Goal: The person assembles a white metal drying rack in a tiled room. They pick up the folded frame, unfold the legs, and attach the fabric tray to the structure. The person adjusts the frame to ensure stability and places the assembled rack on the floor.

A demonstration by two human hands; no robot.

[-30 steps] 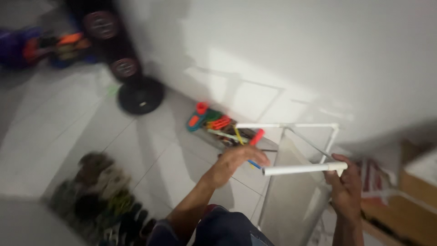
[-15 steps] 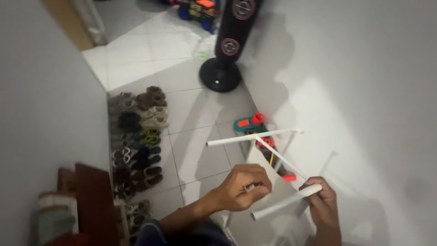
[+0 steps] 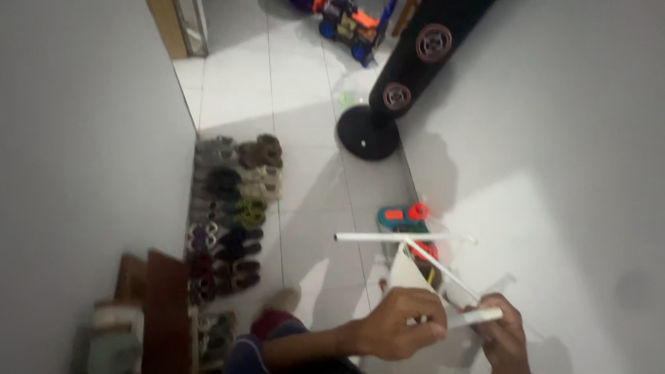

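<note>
I hold a frame of thin white tubes [image 3: 409, 237] low in the head view, over a tiled floor. My left hand [image 3: 398, 324] is closed around the near end of one tube. My right hand [image 3: 504, 334] grips the end of another white tube [image 3: 478, 317] at the bottom right. A flat pale panel [image 3: 409, 275] shows between the tubes, just above my left hand. One tube runs level across the top and another slants down toward my right hand.
Several pairs of shoes [image 3: 232, 208] line the left wall. A black standing fan [image 3: 388, 111] leans by the right wall. A red and teal toy [image 3: 403, 217] lies behind the tubes, more toys [image 3: 350, 24] far off. Brown boxes [image 3: 149, 305] sit at bottom left.
The view has swung left, so the shoes and left wall now fill more of it. Both hands keep hold of the tube frame, now lower and nearer to me.
</note>
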